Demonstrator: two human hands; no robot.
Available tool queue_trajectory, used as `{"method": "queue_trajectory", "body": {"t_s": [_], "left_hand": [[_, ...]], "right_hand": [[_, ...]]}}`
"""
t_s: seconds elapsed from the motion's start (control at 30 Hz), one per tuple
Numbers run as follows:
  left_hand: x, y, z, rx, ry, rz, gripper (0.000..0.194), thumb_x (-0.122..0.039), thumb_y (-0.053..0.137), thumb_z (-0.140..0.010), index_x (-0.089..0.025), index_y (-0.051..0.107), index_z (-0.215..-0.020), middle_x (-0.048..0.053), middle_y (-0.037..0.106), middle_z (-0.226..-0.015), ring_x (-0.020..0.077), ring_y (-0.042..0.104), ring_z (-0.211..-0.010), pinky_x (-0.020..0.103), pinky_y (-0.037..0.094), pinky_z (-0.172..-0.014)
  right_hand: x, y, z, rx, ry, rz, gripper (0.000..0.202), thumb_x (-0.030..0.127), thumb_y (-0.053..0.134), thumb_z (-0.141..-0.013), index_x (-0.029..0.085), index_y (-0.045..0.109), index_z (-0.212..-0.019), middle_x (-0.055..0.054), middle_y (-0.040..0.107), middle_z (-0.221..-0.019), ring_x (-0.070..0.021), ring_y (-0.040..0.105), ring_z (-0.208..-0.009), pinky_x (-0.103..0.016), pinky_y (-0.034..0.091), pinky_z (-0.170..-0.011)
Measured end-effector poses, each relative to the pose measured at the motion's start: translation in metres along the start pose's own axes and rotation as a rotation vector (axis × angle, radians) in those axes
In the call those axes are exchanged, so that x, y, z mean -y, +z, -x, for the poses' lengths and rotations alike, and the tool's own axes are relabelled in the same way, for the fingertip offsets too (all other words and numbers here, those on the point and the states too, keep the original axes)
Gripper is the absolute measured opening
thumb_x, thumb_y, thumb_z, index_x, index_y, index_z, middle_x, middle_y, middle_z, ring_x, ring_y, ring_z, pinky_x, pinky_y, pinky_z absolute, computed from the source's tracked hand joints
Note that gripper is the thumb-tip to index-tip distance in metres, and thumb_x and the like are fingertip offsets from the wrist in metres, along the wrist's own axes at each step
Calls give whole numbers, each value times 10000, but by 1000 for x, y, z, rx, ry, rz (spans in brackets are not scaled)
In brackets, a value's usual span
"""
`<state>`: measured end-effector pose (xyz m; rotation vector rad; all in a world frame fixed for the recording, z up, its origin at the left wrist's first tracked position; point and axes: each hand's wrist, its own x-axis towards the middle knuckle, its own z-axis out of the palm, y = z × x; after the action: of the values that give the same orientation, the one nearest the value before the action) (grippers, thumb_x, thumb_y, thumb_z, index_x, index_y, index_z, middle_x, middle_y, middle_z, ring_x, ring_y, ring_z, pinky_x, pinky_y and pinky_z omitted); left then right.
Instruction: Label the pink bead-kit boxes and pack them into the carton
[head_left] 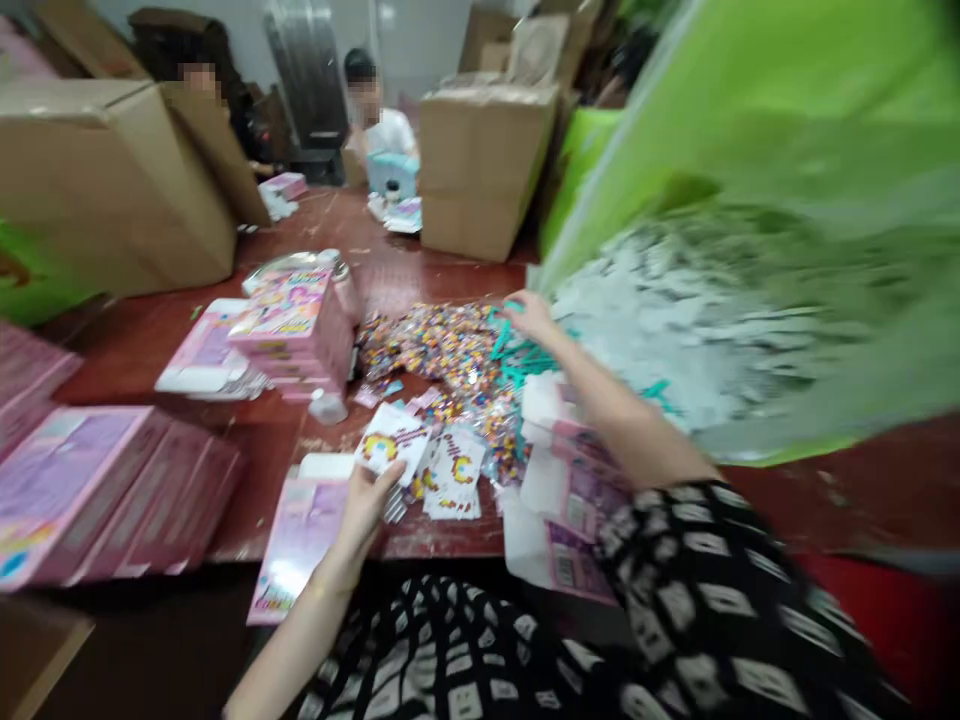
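Between the thumb and fingers of my left hand [369, 498] is a white printed card [390, 440] with a yellow and red picture. A small stack of similar cards [454, 475] lies just right of it on the table. My right hand [531, 318] reaches to the far side, its fingers closed at the teal plastic sticks [517, 355]; blur hides exactly how many they hold. Left of the sticks spreads a heap of small bags with colourful beads [435, 345]. Below my left wrist lies a flat pink and purple box [304, 535].
A large green bag [787, 330] full of white pieces stands at right. Unfolded boxes [574, 510] lie under my right arm. Stacked pink boxes [289, 330], a small bottle [328, 406] and more boxes [112, 490] are at left. Cartons [487, 165] and two people are across the table.
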<state>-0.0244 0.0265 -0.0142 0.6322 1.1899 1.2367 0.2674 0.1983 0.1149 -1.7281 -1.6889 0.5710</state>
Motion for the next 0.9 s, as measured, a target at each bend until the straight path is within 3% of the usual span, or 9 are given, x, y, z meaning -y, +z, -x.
{"method": "queue_trajectory", "body": {"t_s": [0.1,0.2,0.37,0.47,0.57,0.63,0.73,0.8,0.9], "left_hand": [[-2,9,4,87,3,60,646,-331,898,-572,-159,590,-1112,118,719,-1156,273,680,-1053,389,522,-944],[-1,13,19,169,-10,141,632,-351,865,-640,-165,583,-1174,122,691,-1223,288,651,-1120,423,489,-996],[9,2,55,179,84,118,647,-340,854,-671,-169,552,-1218,119,676,-1234,280,630,-1146,420,455,-1032],[13,-10,66,222,124,104,673,-305,860,-668,-187,525,-1240,121,644,-1282,277,605,-1186,428,436,-1057],[11,-19,72,260,178,70,628,-308,838,-699,-194,540,-1239,112,631,-1298,278,584,-1214,433,424,-1072],[9,-24,75,307,216,9,624,-303,835,-704,-194,549,-1248,109,634,-1284,280,591,-1199,431,432,-1064],[7,-39,74,370,271,-134,663,-345,796,-748,-217,506,-1330,110,629,-1274,283,597,-1177,437,449,-1039],[2,-61,67,290,347,-325,664,-399,780,-755,-207,517,-1334,131,602,-1297,304,554,-1222,453,412,-1070],[-9,-113,51,-75,430,-706,755,-495,808,-687,-135,548,-1298,198,503,-1381,376,420,-1325,492,282,-1139]], "right_hand": [[16,26,51,142,-108,-281,374,390,661,-875,164,657,-1173,-46,693,-972,-140,650,-711,-318,562,-739],[35,70,127,239,-270,-495,315,398,717,-814,211,720,-1068,-57,718,-1006,-223,672,-912,-401,550,-899],[44,131,210,89,-173,-565,318,420,649,-855,218,708,-1093,-92,688,-1107,-271,644,-1055,-436,517,-985],[40,145,220,24,-189,-484,395,450,731,-781,229,699,-1107,-99,607,-1124,-280,597,-1112,-445,505,-1012],[38,150,220,-7,-151,-460,730,480,866,-597,247,608,-1239,-105,516,-1251,-296,535,-1181,-483,493,-1027],[37,153,220,183,-35,-611,869,490,906,-515,260,551,-1274,-100,555,-1256,-294,572,-1140,-483,530,-974],[36,161,220,604,151,-849,746,497,906,-523,241,585,-1146,-81,677,-1107,-285,665,-1004,-459,573,-887],[35,173,216,714,200,-908,654,495,900,-540,231,604,-1060,-74,704,-1055,-277,686,-968,-453,566,-901],[39,203,196,624,193,-950,645,558,871,-543,243,590,-1031,-76,697,-1083,-269,684,-988,-447,555,-921]]}}
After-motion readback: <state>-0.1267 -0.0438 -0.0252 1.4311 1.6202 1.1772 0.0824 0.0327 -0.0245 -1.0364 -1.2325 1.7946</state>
